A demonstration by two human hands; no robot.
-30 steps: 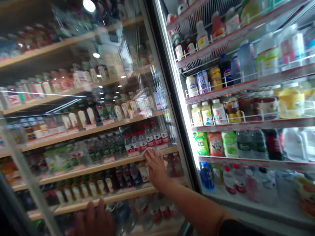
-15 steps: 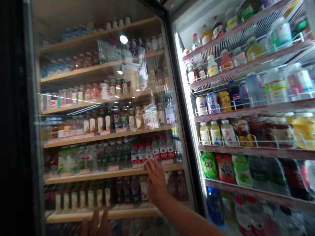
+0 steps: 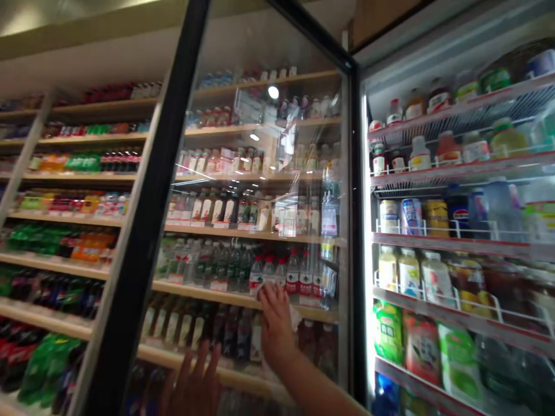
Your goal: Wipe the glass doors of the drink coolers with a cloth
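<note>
Cloth [image 3: 296, 319] lay under your right hand [image 3: 277, 330] against the open glass door [image 3: 247, 46], though whether the fingers gripped it could not be told. Your left hand [image 3: 195, 382], dim at the bottom edge, had its fingers spread, and bottles [image 3: 293, 276] on a wooden shelf [image 3: 318, 312] showed through the glass.

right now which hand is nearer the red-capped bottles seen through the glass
Right. The right hand is just below the red-capped bottles in view, its fingertips overlapping their bases; the left hand is lower and farther left.
</note>
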